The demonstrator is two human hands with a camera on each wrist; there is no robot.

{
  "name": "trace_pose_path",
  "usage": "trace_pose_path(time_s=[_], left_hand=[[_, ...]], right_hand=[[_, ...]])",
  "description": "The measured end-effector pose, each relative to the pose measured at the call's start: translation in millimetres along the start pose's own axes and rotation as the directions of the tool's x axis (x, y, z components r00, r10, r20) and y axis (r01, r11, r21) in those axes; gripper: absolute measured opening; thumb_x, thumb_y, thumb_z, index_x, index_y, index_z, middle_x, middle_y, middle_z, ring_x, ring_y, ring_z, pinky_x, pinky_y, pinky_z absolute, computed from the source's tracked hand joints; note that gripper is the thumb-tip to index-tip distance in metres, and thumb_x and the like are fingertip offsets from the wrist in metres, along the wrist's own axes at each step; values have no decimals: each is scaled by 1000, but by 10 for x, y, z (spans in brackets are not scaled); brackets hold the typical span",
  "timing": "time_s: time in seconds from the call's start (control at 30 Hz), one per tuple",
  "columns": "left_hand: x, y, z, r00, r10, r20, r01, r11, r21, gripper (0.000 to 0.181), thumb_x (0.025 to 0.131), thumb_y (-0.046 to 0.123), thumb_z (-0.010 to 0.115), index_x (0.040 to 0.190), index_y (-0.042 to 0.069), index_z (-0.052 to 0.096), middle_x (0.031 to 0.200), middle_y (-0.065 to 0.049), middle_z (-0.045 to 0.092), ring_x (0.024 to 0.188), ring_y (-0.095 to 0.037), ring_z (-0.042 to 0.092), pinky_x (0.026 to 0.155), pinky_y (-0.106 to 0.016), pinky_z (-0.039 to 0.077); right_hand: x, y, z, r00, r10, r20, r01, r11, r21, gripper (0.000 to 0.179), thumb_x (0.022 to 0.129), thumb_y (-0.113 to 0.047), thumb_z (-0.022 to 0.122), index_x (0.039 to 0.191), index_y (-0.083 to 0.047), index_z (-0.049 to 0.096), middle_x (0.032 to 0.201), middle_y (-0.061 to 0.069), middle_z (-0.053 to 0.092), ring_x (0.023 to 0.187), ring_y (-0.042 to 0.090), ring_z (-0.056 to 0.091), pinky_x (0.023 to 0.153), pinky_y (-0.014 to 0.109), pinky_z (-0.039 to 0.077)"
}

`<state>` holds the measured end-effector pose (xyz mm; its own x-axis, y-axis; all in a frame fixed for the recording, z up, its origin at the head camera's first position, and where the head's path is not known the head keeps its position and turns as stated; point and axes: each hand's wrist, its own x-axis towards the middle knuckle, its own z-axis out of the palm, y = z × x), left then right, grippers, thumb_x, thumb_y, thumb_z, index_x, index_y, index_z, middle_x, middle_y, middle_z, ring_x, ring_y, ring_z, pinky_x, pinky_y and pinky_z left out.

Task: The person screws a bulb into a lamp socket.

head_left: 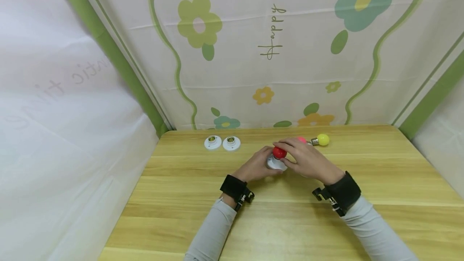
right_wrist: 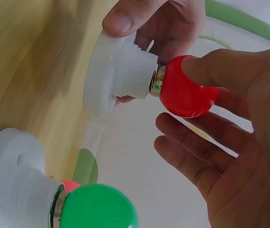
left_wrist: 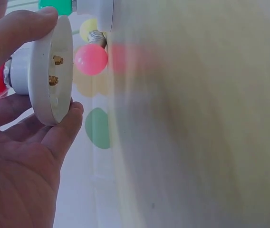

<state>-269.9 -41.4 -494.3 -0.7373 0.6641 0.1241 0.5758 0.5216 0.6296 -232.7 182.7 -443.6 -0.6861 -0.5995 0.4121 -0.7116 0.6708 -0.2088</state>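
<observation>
My left hand (head_left: 255,166) grips a white round lamp holder (head_left: 276,164) by its disc base. In the left wrist view the holder is tilted, its underside with brass screws showing, raised off the table. A red light bulb (right_wrist: 187,88) has its metal screw cap partly inside the holder's socket. My right hand (head_left: 309,159) pinches this bulb between thumb and fingers. Beside them, a green bulb (right_wrist: 99,209) sits in another white lamp holder (right_wrist: 16,180), which my right hand hides in the head view.
Two white lamp holders (head_left: 212,142) without bulbs stand side by side at the table's back left. Behind my right hand lie a pink bulb (left_wrist: 91,60) and a yellow bulb (head_left: 323,139). A printed fabric curtain (head_left: 232,71) rises behind the wooden table (head_left: 268,228).
</observation>
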Motion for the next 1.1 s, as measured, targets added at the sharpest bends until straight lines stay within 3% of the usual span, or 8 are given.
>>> trace_pose_path(time_s=[0.43, 0.57, 0.67, 0.87, 1.1], left_hand=[[2, 0, 0, 1000, 5, -8, -5, 1000, -7, 72, 96, 32, 83, 157, 13, 49, 151, -9, 57, 132, -19, 60, 110, -27, 52], [3, -2, 2, 1000, 7, -6, -7, 1000, -5, 71, 95, 32, 83, 155, 12, 51, 148, -8, 58, 130, -18, 60, 109, -27, 52], [0, -3, 0, 1000, 9, -4, -9, 1000, -7, 72, 95, 31, 84, 155, 12, 50, 148, -8, 59, 129, -17, 61, 109, -26, 52], [-15, 1, -5, 1000, 8, -7, -8, 1000, -3, 75, 95, 32, 83, 158, 12, 46, 149, -8, 58, 128, -17, 61, 107, -26, 53], [-22, 15, -5, 1000, -5, -9, 5, 1000, -4, 75, 95, 33, 84, 158, 14, 48, 150, -7, 58, 128, -17, 61, 107, -26, 53]], right_hand=[[21, -12, -15, 999, 21, -44, -23, 999, -43, 49, 91, -26, 87, 133, -7, 69, 128, 11, 70, 111, 25, 70, 89, 42, 63], [20, -3, -26, 1000, 25, -10, -25, 999, -21, 60, 92, -28, 86, 143, -7, 63, 139, 12, 67, 122, 29, 68, 97, 46, 62], [18, 5, -30, 1000, 1, 18, -1, 1000, 1, 63, 92, -21, 83, 149, -8, 60, 146, 12, 64, 131, 31, 65, 103, 49, 60], [14, -5, -25, 1000, -15, 21, 14, 1000, 21, 54, 92, -9, 81, 143, -7, 65, 140, 13, 68, 128, 32, 67, 102, 50, 60], [-5, -15, -23, 1000, 17, 12, -17, 1000, 11, 52, 93, -15, 84, 141, -4, 66, 135, 15, 70, 122, 32, 70, 97, 48, 62]])
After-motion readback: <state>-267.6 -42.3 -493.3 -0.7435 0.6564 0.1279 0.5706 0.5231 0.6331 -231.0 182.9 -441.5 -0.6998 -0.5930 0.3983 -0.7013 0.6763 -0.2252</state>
